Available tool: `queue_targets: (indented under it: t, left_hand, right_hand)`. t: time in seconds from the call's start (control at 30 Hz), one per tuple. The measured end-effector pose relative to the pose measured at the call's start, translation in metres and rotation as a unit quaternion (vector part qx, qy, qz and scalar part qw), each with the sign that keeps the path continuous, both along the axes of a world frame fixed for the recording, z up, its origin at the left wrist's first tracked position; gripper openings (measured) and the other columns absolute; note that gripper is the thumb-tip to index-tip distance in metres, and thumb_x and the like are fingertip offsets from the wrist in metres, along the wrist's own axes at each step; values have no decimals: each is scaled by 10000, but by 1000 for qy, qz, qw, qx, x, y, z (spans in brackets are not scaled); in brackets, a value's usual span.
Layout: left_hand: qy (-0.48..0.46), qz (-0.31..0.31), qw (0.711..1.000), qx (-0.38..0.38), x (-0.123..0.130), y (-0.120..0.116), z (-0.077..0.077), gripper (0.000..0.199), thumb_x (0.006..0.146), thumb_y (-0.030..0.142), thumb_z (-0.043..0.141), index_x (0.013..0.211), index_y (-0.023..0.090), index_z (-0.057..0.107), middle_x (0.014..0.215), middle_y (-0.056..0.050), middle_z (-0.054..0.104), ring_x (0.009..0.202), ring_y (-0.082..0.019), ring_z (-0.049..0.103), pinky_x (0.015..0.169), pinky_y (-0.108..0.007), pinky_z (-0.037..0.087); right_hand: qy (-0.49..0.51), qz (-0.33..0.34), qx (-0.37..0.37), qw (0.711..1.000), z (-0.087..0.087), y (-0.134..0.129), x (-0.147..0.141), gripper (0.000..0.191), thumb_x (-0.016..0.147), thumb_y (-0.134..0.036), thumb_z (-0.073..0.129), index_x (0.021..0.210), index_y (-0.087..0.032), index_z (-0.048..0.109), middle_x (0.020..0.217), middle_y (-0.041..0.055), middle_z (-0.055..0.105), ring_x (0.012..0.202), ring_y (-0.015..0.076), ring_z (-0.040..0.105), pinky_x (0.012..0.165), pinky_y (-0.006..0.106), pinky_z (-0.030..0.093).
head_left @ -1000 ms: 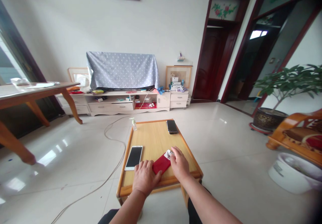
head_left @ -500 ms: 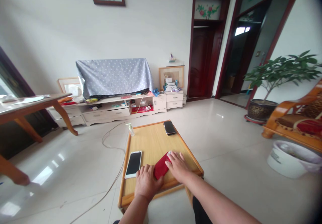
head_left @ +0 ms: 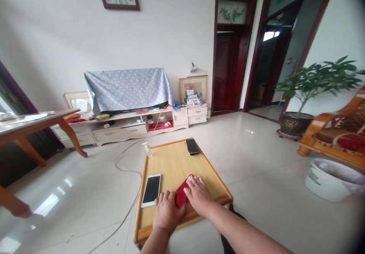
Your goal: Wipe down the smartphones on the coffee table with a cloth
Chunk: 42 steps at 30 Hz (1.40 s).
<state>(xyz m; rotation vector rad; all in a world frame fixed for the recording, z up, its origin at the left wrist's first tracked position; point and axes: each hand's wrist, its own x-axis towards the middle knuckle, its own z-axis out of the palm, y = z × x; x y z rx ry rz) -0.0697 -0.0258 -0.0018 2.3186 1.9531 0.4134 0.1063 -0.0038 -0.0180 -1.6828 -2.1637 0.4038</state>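
A flat red phone-sized oblong, perhaps a phone in a case, lies slanted near the front of the small wooden table. My left hand grips its near left end, thumb along the near edge. My right hand lies over its far right part, fingers pressing a small white wipe against it; most of the wipe is hidden under the fingers. Just left of my left hand is a white phone with a dark screen. A dark phone, stacked on another, sits at the far right corner.
A clear pump bottle stands at the table's far left corner. A cable runs over the floor on the left. To the right are a white bin and a wooden chair. A low cabinet stands against the wall.
My right hand has slid slightly left and nearer along the red oblong, the white wipe moving with it. My left hand keeps its grip. The view has tipped up slightly.
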Motion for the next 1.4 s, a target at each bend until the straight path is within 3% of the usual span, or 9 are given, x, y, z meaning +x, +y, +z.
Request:
queue_targets:
  t: [0.13, 0.33, 0.53, 0.73, 0.9, 0.97, 1.17, 1.33, 1.4]
  left_hand:
    - [-4, -6, 1000, -18, -3, 1, -2, 306, 842, 404, 550, 1101, 270, 640, 1086, -66, 630, 1050, -250, 536, 899, -365, 332]
    - [5, 6, 1000, 6, -2, 2, -4, 404, 820, 521, 571, 1113, 252, 644, 1066, -84, 634, 1071, -277, 530, 926, -388, 322]
    - [-4, 10, 1000, 10, -5, 4, -11, 307, 850, 426, 535, 1094, 260, 622, 1070, -70, 647, 1041, -257, 548, 904, -374, 330]
    - [-26, 27, 999, 18, -7, 6, -17, 630, 798, 504, 596, 1343, 205, 497, 1232, -117, 640, 1170, -290, 521, 1015, -397, 296]
    - [-20, 15, 1000, -10, -12, 7, -18, 635, 845, 381, 558, 1434, 192, 416, 1315, -127, 610, 1178, -261, 528, 1021, -384, 292]
    - [-20, 25, 999, -13, -11, 6, -16, 618, 856, 379, 548, 1431, 194, 423, 1312, -125, 614, 1188, -262, 524, 1031, -389, 288]
    - [-25, 31, 999, 11, -7, 4, -12, 583, 801, 518, 603, 1295, 214, 540, 1190, -98, 653, 1143, -288, 527, 1014, -409, 300]
    - [-18, 19, 1000, 8, -10, 5, -15, 418, 835, 393, 562, 1226, 245, 573, 1131, -75, 646, 1088, -265, 537, 956, -398, 316]
    - [-14, 18, 1000, 5, -10, 5, -14, 405, 838, 426, 565, 1199, 246, 595, 1117, -80, 641, 1086, -271, 533, 959, -404, 313]
  right_hand:
    - [28, 135, 34, 990, -10, -9, -13, 546, 1046, -470, 244, 1495, -237, 448, 1564, 50, 398, 1475, 237, 294, 1229, 416, 198]
    - [-7, -20, 18, 1000, -5, 24, -2, 536, 1045, -402, 252, 1436, -150, 518, 1533, 135, 432, 1453, 272, 337, 1216, 496, 184]
    - [3, 133, 50, 990, -12, 15, -26, 496, 1040, -392, 297, 1423, -184, 535, 1507, 92, 482, 1430, 219, 378, 1219, 394, 210]
    - [-8, 40, 23, 999, -1, 25, -23, 528, 1054, -367, 213, 1404, -161, 550, 1514, 121, 466, 1440, 249, 361, 1210, 477, 210]
    - [7, 170, 42, 985, -7, 2, -45, 502, 1030, -311, 298, 1479, -154, 459, 1496, 107, 489, 1411, 208, 409, 1218, 379, 230]
    - [15, 176, 43, 983, -7, 1, -40, 497, 1040, -319, 270, 1469, -176, 477, 1488, 92, 502, 1401, 198, 424, 1213, 373, 241]
    - [-22, -5, 3, 1000, -2, 13, -11, 549, 1049, -405, 223, 1466, -162, 485, 1549, 108, 410, 1469, 255, 307, 1217, 480, 185]
    - [9, 138, 31, 990, -9, -15, -22, 524, 1052, -414, 223, 1489, -241, 455, 1524, 50, 459, 1449, 214, 348, 1234, 436, 149]
    - [10, 132, 32, 991, -9, -14, -17, 518, 1057, -413, 201, 1465, -267, 485, 1506, 34, 487, 1436, 208, 371, 1235, 464, 125]
